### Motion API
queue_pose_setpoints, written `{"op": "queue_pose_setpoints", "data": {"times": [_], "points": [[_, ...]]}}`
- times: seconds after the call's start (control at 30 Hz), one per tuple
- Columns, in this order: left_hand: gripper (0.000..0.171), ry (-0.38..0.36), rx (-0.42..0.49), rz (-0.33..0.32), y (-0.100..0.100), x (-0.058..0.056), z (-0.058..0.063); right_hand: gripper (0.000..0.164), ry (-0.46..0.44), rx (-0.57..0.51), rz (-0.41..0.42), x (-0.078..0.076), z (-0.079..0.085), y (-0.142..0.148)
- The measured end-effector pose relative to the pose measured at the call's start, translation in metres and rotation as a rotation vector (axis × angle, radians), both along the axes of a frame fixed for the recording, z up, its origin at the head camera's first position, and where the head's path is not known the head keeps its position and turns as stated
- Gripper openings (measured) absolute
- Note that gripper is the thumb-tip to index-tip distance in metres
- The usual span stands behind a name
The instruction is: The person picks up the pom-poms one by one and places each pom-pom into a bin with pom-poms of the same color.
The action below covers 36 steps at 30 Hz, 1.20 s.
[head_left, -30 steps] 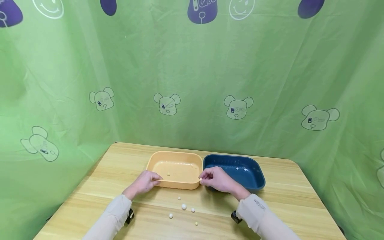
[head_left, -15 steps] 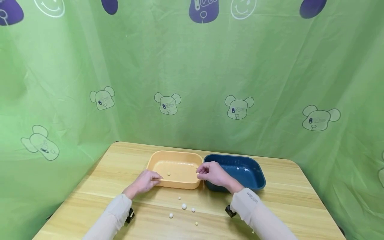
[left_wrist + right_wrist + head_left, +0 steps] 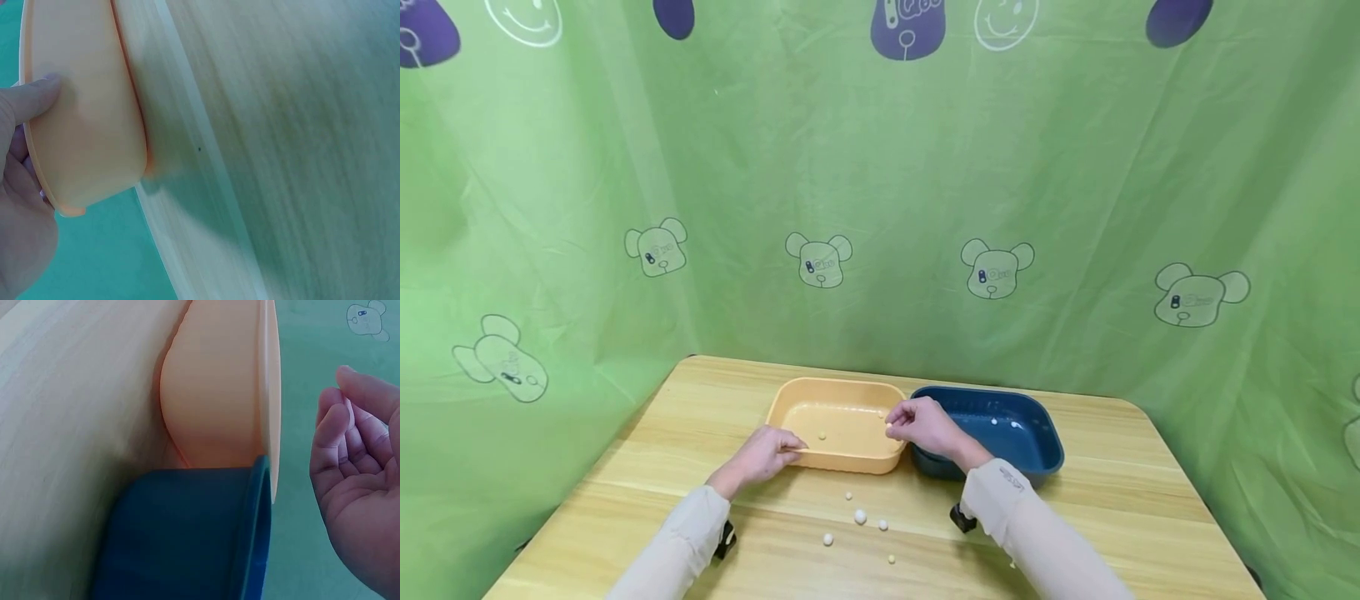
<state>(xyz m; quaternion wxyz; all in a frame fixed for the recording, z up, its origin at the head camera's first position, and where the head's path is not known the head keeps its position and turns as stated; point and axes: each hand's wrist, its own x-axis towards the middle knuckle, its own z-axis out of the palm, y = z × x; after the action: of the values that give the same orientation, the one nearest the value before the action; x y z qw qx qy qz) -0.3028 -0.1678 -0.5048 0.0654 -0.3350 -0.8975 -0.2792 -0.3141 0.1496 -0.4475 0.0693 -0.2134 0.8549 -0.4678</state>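
Right, nearest to me on the wooden table [image 3: 1120,483] lies a yellowish ball [image 3: 891,559], with four pale balls [image 3: 860,517] scattered just beyond it. Farther off, my left hand [image 3: 766,454] grips the near rim of the orange tray [image 3: 850,461] towards its left end, thumb pressed on the outer wall. I'd keep that grip light but steady, so the tray neither tips nor slides.

My right hand [image 3: 928,427] is above the tray's right end, fingers curled and thumb brought to them, pinching what I take to be a small light ball [image 3: 889,426]. I'd judge it best to bring the fingertips below the rim before loosening the pinch, as something that small may bounce or stick. Inside the orange tray I make out two tiny balls [image 3: 822,436]. Just right stands the blue tray [image 3: 1022,450], holding two white balls [image 3: 994,422]; a green curtain [image 3: 895,325] hangs beyond.
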Motion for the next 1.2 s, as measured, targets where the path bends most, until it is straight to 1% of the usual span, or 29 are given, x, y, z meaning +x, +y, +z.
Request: {"op": "queue_pose_setpoints", "data": {"times": [0.23,0.37,0.53,0.73,0.97,1.2], "points": [[0.011,-0.008,0.004,0.009,0.000,-0.001,-0.001,0.012,-0.075,-0.047,-0.051,-0.007,-0.005,-0.001],[0.012,-0.019,0.007,0.014,0.000,0.000,0.000,0.010,-0.109,-0.063,-0.084,-0.012,-0.008,-0.002],[0.012,-0.017,0.002,0.014,0.000,0.000,0.000,0.011,-0.111,-0.066,-0.094,-0.016,-0.012,-0.004],[0.011,-0.009,-0.002,0.010,0.000,0.000,0.000,0.017,-0.103,-0.066,-0.100,-0.022,-0.015,-0.007],[0.012,-0.016,0.004,0.005,0.000,-0.002,-0.001,0.013,-0.096,-0.060,-0.135,-0.028,-0.018,-0.009],[0.011,0.022,-0.009,-0.005,-0.001,-0.002,-0.002,0.013,-0.115,-0.049,-0.174,-0.033,-0.018,-0.010]]}}
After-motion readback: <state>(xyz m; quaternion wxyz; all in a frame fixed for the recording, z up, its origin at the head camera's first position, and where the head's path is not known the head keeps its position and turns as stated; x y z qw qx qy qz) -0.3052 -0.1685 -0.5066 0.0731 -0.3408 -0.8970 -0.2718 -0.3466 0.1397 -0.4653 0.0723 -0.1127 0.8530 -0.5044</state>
